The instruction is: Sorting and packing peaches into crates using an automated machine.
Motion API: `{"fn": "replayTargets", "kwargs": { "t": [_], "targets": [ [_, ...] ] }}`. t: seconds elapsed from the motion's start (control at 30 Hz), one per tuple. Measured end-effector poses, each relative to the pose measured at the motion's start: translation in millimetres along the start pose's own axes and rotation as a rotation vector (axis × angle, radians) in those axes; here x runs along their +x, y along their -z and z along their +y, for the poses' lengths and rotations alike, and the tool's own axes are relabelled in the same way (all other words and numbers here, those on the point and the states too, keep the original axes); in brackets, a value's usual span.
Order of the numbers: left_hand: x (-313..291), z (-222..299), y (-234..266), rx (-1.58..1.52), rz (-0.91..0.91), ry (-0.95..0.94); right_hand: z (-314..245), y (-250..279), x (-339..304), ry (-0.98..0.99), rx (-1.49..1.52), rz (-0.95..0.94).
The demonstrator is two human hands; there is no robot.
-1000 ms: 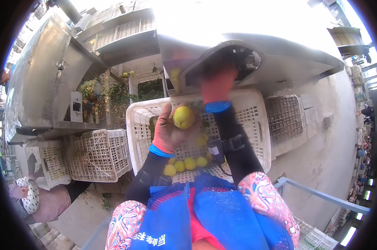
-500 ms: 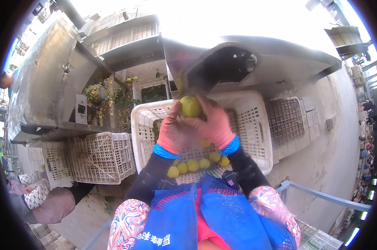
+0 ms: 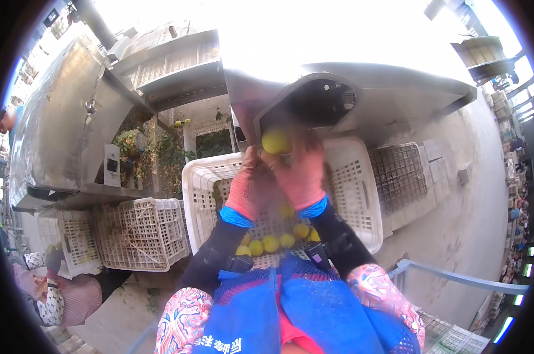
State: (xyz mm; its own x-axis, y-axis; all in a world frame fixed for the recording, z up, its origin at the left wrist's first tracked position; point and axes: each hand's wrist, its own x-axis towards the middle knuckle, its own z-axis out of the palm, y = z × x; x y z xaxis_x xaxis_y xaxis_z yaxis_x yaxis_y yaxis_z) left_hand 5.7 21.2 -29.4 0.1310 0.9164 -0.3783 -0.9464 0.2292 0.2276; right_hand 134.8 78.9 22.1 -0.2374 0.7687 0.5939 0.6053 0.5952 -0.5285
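A round yellow-green fruit (image 3: 277, 142) is raised over the far rim of a white plastic crate (image 3: 370, 203), in front of a dark opening in the metal machine. My right hand (image 3: 302, 174), in an orange-pink glove, closes on the fruit with the thumb in front and blurred fingers on its right side. My left hand (image 3: 243, 187), gloved alike, is just left of and below the fruit. Its visible finger points up, a little apart from the fruit; the rest is smeared. Several similar fruits (image 3: 271, 243) lie along the near side inside the crate.
The metal machine (image 3: 391, 91) with its dark oval opening (image 3: 320, 103) spans the far side. White crates (image 3: 146, 233) stand at left, near another person (image 3: 84, 295). A grimy crate (image 3: 399, 176) sits at right. A blue-grey rail (image 3: 461, 278) runs near my right arm.
The fruit has moved slightly up and right in my right hand, toward the dark opening. My left hand has come slightly away from it. The view has shifted a little.
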Motion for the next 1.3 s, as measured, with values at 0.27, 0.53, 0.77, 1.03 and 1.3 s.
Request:
{"fn": "replayTargets", "kwargs": {
  "t": [0.27,0.53,0.77,1.03,1.3],
  "targets": [
    [30.3,-31.4,154.3,1.951,0.249,-0.313,53.6,-32.4,56.3,0.153,-0.447,0.191],
    [59.6,-61.8,293.5,2.397,0.228,-0.026,78.0,-32.4,-113.1,-0.039,0.067,-0.88],
    [54.2,-37.7,221.0,1.763,0.155,0.425,138.5,-81.9,-198.7,-0.622,0.041,-1.131],
    [6.9,11.2,55.7,0.81,-0.194,0.272,32.2,0.3,-76.0,-0.354,0.196,-0.509],
    [-17.4,11.6,8.3,1.318,-0.297,-0.53,4.6,24.5,2.6,0.034,-0.083,-0.001]
  ]
}}
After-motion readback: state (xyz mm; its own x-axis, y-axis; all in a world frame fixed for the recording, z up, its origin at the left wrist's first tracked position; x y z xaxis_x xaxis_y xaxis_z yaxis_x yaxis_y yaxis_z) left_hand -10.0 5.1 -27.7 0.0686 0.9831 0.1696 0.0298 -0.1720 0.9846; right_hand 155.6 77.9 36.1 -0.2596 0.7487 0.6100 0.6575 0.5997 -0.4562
